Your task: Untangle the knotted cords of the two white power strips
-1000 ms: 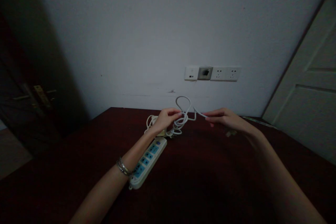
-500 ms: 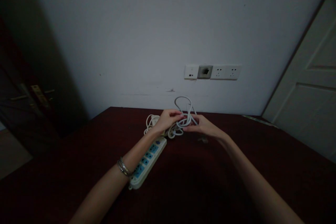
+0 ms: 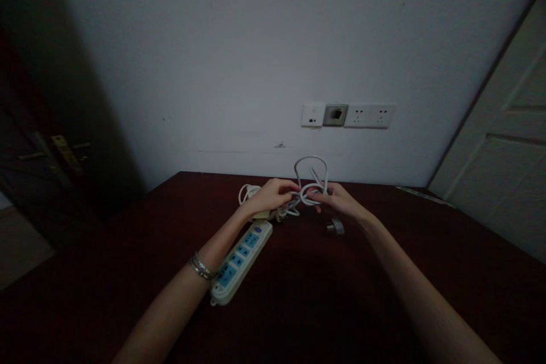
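A looped white power cord (image 3: 311, 157) is raised off the dark red table, one large loop standing up against the wall. My left hand (image 3: 273, 195) pinches the cord at the left of the loops. On the other side my right hand (image 3: 339, 200) is closed around the cord, its thumb by a smaller ring of it. A plug (image 3: 335, 227) hangs or lies just below my right hand; I cannot tell which. Under my left forearm, a white power strip (image 3: 242, 259) with blue sockets lies at a slant. More pale cable (image 3: 244, 193) is bunched behind my left hand, partly hidden.
The dark red table (image 3: 315, 296) runs back to a pale wall (image 3: 230, 68). Wall sockets (image 3: 369, 116) sit above its far edge. A white door (image 3: 512, 142) stands at the right, a dark door with a brass handle plate (image 3: 66, 153) at the left.
My right hand has moved slightly right, and the upright loop has shifted right and widened. The plug, blurred before, now shows clearly. My left hand stays nearly in place.
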Demonstrator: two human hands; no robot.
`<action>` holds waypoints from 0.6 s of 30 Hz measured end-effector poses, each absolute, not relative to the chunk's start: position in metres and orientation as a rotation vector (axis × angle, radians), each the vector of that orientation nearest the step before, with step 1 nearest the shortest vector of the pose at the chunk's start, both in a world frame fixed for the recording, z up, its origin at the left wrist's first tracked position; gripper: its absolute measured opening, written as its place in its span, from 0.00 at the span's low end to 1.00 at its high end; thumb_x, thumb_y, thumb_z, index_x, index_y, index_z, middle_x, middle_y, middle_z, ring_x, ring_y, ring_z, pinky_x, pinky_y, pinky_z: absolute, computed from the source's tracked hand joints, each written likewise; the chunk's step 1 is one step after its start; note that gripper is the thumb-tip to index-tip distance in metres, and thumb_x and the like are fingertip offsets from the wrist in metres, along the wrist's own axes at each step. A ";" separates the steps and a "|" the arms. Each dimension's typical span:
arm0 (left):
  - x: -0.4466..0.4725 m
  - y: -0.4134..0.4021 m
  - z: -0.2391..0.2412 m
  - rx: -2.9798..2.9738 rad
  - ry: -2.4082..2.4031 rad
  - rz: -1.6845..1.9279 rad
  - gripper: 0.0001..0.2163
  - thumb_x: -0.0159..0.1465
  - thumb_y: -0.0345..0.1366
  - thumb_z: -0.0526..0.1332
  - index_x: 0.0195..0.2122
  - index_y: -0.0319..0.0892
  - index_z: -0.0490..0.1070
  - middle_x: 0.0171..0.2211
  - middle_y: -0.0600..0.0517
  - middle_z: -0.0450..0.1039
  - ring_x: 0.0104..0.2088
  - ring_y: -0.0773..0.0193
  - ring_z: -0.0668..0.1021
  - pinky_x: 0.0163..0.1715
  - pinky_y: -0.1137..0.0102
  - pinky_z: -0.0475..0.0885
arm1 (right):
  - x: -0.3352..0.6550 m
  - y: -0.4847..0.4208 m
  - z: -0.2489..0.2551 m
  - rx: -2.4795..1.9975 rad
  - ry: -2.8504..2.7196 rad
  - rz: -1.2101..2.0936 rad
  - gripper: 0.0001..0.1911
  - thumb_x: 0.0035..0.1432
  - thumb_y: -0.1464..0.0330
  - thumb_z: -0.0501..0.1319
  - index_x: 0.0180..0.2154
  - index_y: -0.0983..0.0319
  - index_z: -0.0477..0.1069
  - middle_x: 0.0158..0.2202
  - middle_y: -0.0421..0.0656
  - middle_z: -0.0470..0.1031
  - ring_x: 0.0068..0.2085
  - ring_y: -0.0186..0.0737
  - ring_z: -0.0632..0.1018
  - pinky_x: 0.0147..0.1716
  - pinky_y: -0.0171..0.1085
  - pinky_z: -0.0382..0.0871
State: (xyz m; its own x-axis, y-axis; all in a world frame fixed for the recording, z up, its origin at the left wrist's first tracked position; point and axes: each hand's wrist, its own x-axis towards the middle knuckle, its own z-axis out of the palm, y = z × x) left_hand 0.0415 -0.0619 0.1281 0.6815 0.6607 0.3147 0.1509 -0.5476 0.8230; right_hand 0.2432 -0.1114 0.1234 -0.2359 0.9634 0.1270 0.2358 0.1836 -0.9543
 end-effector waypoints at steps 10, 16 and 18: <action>0.041 -0.059 0.122 2.611 0.742 0.957 0.22 0.53 0.20 0.50 0.42 0.42 0.76 0.44 0.46 0.74 0.45 0.60 0.74 0.46 0.66 0.67 | 0.244 -0.112 0.119 -1.073 -1.551 1.154 0.21 0.45 0.55 0.65 0.36 0.65 0.70 0.20 0.38 0.65 0.18 0.25 0.59 0.16 0.29 0.42; 0.050 -0.067 0.116 2.564 0.567 0.981 0.13 0.58 0.30 0.57 0.43 0.39 0.74 0.44 0.45 0.74 0.44 0.60 0.74 0.46 0.69 0.66 | 0.242 -0.114 0.124 -1.091 -1.447 1.187 0.25 0.43 0.54 0.67 0.38 0.66 0.70 0.23 0.40 0.66 0.19 0.25 0.61 0.16 0.28 0.41; 0.048 -0.064 0.115 2.501 0.610 1.033 0.10 0.60 0.32 0.56 0.38 0.39 0.76 0.37 0.47 0.75 0.38 0.62 0.75 0.41 0.71 0.67 | 0.251 -0.116 0.129 -1.102 -1.480 1.213 0.25 0.45 0.53 0.65 0.39 0.66 0.70 0.21 0.39 0.65 0.18 0.25 0.60 0.16 0.29 0.40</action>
State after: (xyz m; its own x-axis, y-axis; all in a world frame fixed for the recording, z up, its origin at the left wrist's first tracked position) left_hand 0.0475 -0.0637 0.1154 0.6383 0.5173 0.5701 0.2498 -0.8397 0.4822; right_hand 0.2514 -0.1160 0.1290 -0.1980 0.9749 0.1015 0.0917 0.1216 -0.9883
